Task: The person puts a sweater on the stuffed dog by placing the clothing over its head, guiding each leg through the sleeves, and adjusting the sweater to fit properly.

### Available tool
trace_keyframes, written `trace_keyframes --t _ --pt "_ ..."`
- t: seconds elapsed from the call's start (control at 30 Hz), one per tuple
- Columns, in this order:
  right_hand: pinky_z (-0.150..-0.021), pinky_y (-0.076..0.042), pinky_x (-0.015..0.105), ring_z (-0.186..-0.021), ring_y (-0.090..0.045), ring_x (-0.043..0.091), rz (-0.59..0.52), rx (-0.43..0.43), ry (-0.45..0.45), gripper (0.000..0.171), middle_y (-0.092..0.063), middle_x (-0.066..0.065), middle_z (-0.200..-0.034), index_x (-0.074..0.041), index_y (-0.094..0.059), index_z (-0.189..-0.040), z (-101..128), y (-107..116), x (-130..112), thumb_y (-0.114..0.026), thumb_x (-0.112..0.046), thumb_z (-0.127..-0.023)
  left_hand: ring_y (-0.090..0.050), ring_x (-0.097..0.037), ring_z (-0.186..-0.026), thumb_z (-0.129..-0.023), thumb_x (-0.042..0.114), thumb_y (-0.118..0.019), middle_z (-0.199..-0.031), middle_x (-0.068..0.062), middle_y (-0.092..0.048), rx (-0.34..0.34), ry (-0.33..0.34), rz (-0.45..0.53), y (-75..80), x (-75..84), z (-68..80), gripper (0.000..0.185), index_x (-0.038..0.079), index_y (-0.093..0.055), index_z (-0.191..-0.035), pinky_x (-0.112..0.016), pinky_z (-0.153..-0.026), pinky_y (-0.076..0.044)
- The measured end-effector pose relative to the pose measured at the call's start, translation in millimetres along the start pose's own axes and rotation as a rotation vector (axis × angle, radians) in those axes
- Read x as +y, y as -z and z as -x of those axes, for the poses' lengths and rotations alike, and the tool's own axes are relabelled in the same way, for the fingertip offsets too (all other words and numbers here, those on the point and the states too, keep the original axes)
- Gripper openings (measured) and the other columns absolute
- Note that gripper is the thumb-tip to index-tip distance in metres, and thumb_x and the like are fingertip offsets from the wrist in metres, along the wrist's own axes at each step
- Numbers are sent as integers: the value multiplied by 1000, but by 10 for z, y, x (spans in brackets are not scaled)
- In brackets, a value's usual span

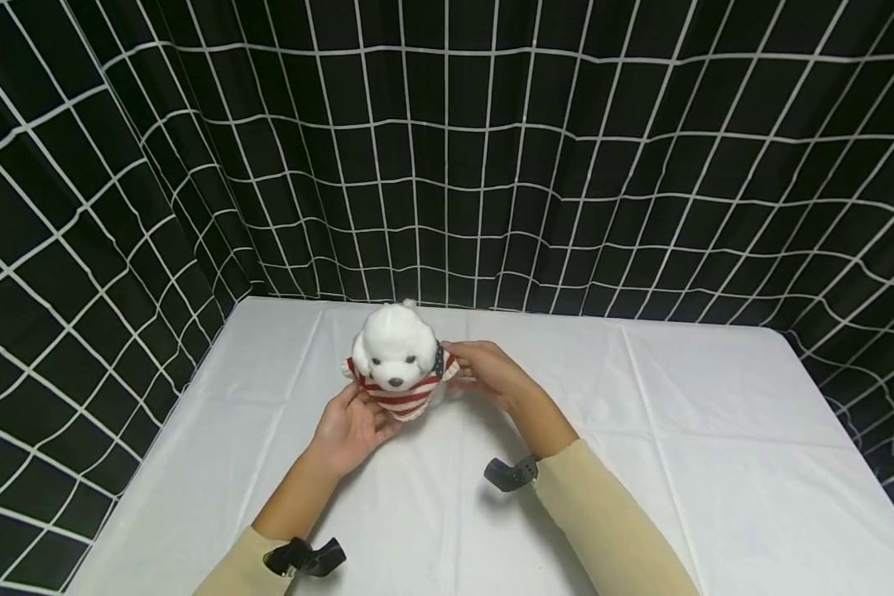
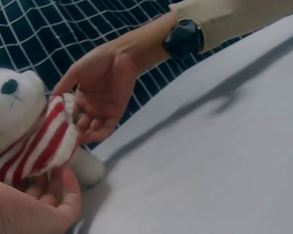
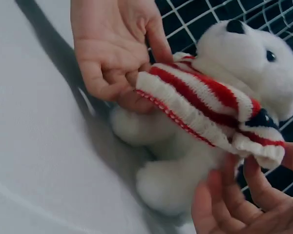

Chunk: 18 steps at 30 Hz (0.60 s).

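A white plush dog [image 1: 398, 335] sits upright at the back of the table, facing me. It wears a knitted sweater [image 3: 200, 95] with red and white stripes and a dark blue patch at the shoulder. My left hand [image 1: 350, 430], palm upward, grips the sweater's lower hem on the left, fingers curled in under the cloth. On the other side my right hand [image 1: 492, 372] holds the sweater by its sleeve edge, thumb and fingers around it. The plush legs [image 3: 161, 185] show below the hem in the right wrist view. Some fingertips are hidden behind the cloth.
A white cloth covers the table [image 1: 603, 397]. Black curtains with a white grid [image 1: 492, 165] hang close behind it and along both sides. A dark wrist device [image 1: 305, 556] sits at the left cuff, and another [image 1: 511, 473] at the right.
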State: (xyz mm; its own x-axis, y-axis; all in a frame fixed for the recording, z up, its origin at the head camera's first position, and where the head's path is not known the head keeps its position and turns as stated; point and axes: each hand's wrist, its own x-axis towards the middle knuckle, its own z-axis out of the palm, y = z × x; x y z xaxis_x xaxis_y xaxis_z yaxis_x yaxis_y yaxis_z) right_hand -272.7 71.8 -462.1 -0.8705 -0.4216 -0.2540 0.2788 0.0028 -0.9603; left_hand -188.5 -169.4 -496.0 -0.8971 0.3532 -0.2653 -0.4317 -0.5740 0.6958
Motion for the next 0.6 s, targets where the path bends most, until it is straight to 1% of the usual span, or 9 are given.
trace_keyframes --t 0.1,0.17,0.23,0.3,0.33,0.4,0.47,0.53,0.6 --pt "-94 -52 48 -86 -66 16 -78 -60 -49 23 -72 -1 -89 -6 -69 -107 8 4 4 -52 -21 -105 -59 -16 -108 -112 39 -21 -115 1 -67 25 0 -42 0 -2 -13 43 12 -45 -134 -39 -96 -44" --pt "-89 -54 41 -87 -66 17 -140 -81 -66 22 -70 0 -90 -9 -68 -104 9 -5 7 -49 -19 -106 -59 -17 -110 -112 39 -25 -117 0 -66 40 8 -67 -12 -5 -27 42 10 -44 -137 -39 -97 -45" --pt "-85 -54 36 -88 -66 18 -198 -91 -86 23 -69 1 -91 -11 -67 -104 1 -8 10 -46 -20 -107 -59 -18 -112 -111 42 -25 -121 -2 -64 35 15 -74 -15 -3 -41 49 8 -39 -144 -40 -98 -44" --pt "-80 -55 33 -85 -66 17 -243 -94 -104 24 -68 1 -90 -13 -66 -101 -8 -10 11 -45 -22 -107 -57 -20 -116 -110 48 -23 -126 -5 -61 34 19 -53 -8 4 -48 60 5 -33 -151 -41 -100 -43" --pt "-78 -55 32 -84 -66 17 -263 -95 -114 24 -68 1 -89 -14 -66 -99 -12 -11 10 -44 -23 -107 -55 -21 -118 -110 50 -19 -129 -7 -58 31 17 -35 3 9 -50 65 4 -27 -154 -42 -102 -41" --pt "-75 -55 30 -80 -65 16 -293 -106 -131 24 -67 0 -86 -16 -65 -94 -24 -16 8 -45 -24 -105 -54 -21 -119 -108 52 -11 -129 -8 -57 54 9 10 28 22 -46 70 2 -24 -156 -43 -102 -40" --pt "-72 -55 29 -77 -64 16 -311 -108 -132 24 -66 0 -84 -15 -65 -89 -29 -19 2 -46 -21 -103 -55 -20 -114 -109 49 -11 -124 -7 -59 97 -1 56 55 44 -55 64 5 -31 -151 -41 -99 -42" --pt "-69 -54 28 -76 -62 15 -329 -93 -124 24 -65 0 -84 -14 -65 -86 -38 -20 -3 -47 -19 -101 -57 -18 -104 -111 43 -18 -114 -4 -63 142 -13 73 78 73 -75 51 10 -42 -141 -37 -92 -46" --pt "-66 -52 27 -75 -61 14 -327 -48 -100 21 -64 0 -84 -13 -64 -86 -45 -17 -13 -50 -17 -101 -59 -16 -95 -112 37 -28 -107 -2 -66 178 -32 65 101 105 -110 37 14 -51 -128 -34 -85 -49"
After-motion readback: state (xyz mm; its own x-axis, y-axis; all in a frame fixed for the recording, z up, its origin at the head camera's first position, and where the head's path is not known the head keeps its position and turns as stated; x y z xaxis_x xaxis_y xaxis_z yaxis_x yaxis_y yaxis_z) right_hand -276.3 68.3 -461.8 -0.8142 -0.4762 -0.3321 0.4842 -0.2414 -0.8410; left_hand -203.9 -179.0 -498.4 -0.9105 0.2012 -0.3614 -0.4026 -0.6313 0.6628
